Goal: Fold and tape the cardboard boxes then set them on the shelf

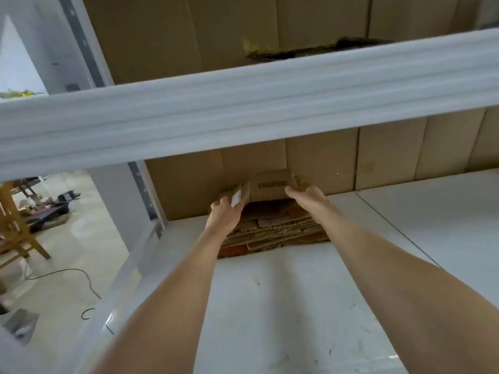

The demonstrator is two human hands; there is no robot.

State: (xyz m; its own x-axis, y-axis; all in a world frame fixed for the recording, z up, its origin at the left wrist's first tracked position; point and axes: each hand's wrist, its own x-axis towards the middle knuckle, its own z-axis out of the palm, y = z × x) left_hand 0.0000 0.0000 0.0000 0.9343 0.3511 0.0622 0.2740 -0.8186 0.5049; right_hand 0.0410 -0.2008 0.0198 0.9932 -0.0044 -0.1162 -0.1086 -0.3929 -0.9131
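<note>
Both forearms are bare and reach forward, nearly straight, into the lower bay of a white shelf (297,306). They converge toward its back left corner.

The left grip (225,211) is a bare hand seen from its back. Its fingers curl over the left flap of a flattened cardboard box (270,187) and are clamped on it beside a small white label. The right grip (307,195) is clamped on the box's right edge, with one digit laid on the front face and the rest wrapped behind. The exact finger positions are blurred.

The box is held tilted, its far edge raised, above a stack of flattened cardboard (275,230) at the rear of the shelf. I cannot tell whether its near edge touches the stack. It is plain brown corrugated board with a black barcode printed on its face.

The stack is made of ragged, uneven sheets with frayed corrugated edges, and some reddish board shows low down. The shelf board is smooth and white, with scuffs and dark marks.

A ribbed white metal beam (243,109) crosses overhead. Brown cardboard panels (324,163) with vertical seams line the back.

To the left, a pale floor carries a black cable (81,276) and wooden furniture (16,228).
</note>
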